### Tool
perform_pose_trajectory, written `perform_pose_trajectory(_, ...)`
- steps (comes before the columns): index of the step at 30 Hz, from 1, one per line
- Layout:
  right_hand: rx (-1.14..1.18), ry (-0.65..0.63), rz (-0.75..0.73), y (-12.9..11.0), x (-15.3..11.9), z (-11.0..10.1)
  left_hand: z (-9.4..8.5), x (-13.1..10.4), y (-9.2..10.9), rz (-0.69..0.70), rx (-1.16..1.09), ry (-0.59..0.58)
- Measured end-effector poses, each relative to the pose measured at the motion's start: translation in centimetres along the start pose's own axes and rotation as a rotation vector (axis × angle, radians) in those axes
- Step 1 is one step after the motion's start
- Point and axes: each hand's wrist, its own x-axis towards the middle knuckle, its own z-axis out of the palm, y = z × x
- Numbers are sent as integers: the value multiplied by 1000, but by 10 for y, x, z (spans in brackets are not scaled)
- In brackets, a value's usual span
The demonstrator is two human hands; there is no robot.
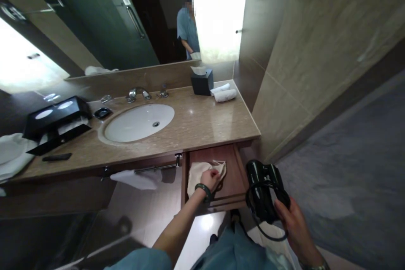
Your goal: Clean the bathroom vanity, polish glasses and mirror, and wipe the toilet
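Observation:
My left hand (pixel 211 178), with a dark green bangle at its wrist, reaches into the open wooden drawer (pixel 232 183) under the counter. Its fingers are closed on a cream cloth bag (pixel 196 173) lying in the drawer. To the right of the drawer, my right hand (pixel 292 219) grips a black hair dryer (pixel 261 177), held up outside the drawer. The dryer's black cord (pixel 268 236) loops around it and hangs below. Part of the dryer is hidden by my right fingers.
A stone counter (pixel 202 130) holds a white sink (pixel 136 122), tissue box (pixel 202 82), rolled white towels (pixel 224 94) and a black amenity box (pixel 57 122). Below hangs a towel on a rail (pixel 155 168). A tiled wall (pixel 294 93) stands close on the right.

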Motion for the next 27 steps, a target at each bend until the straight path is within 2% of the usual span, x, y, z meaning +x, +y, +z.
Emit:
perform_pose_trajectory(3, 75, -83, 50, -8, -14, -5, -20, -26, 28, 145, -82, 54)
perform_pose_trajectory(6, 70, -206, 56, -13, -22, -4, -28, -41, 55, 322, -225, 94)
perform_pose_trajectory(8, -56, -208, -24, -13, -23, 1, -32, -43, 71, 380, -287, 128)
perform_pose_trajectory(11, -387, -155, -229, -14, -18, 8, -31, -41, 92, 397, -257, 199)
perform_pose_trajectory(13, -571, -247, -358, -15, -13, 11, -22, -46, 102, 429, -211, 184)
perform_pose_trajectory(15, -648, -382, -420, -14, -6, 13, -6, -56, 105, 468, -151, 121)
perform_pose_trajectory(16, -636, -386, -411, -11, -2, 14, 3, -62, 103, 483, -119, 89)
perform_pose_trajectory(19, -431, -199, -259, 6, 12, 22, 22, -79, 90, 482, -68, 13)
perform_pose_trajectory(21, -307, -114, -184, 19, 19, 33, 26, -83, 84, 405, -98, -3)
perform_pose_trajectory(23, -273, -156, -193, 27, 24, 51, 26, -82, 86, 347, -126, 31)
perform_pose_trajectory(27, -207, -324, -150, 25, 41, 88, 24, -75, 91, 426, 20, 85)
